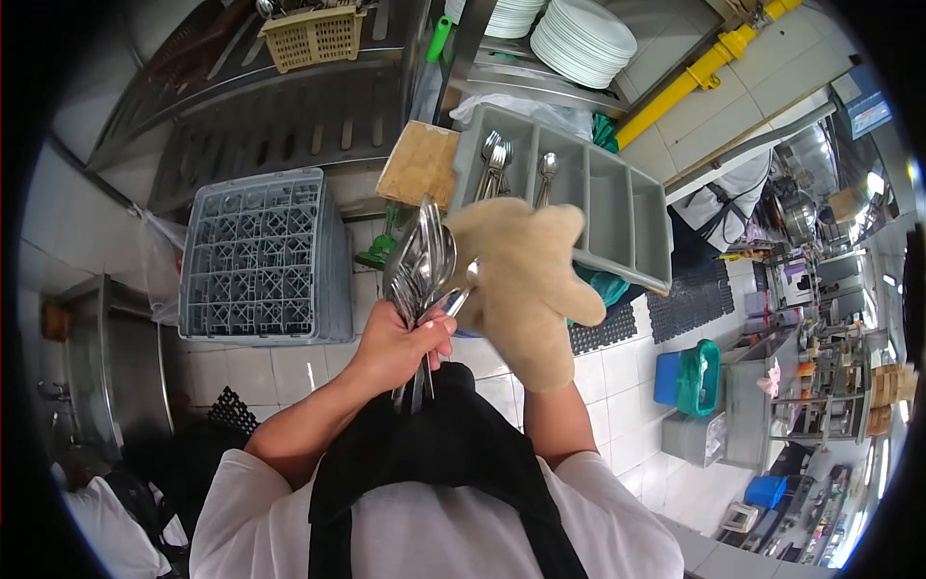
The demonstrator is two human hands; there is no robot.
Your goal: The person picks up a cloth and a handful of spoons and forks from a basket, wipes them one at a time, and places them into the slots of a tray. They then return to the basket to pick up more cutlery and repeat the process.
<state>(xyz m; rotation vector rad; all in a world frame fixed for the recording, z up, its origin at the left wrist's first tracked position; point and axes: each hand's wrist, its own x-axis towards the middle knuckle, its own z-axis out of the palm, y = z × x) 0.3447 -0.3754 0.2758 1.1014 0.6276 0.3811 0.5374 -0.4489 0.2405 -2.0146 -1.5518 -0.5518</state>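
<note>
My left hand (402, 343) is wrapped round the handles of a bunch of spoons and forks (422, 256), with their heads pointing up and away from me. A thick beige cloth mitt (526, 289) covers my right hand, blurred a little by motion, and its fingers are hidden inside. The mitt's left edge is close beside the cutlery, where one spoon (472, 273) leans toward it. Beyond the mitt lies a grey cutlery tray (610, 207) with long compartments. Forks (497, 164) lie in its left compartment and spoons (547, 174) in the one beside it.
A grey glass rack (253, 256) stands at the left. Next to the tray is a brown board (418, 162). White plates (582, 43) are stacked on a shelf at the back, near a yellow pipe (690, 69). A yellow basket (311, 41) of cutlery sits upper left.
</note>
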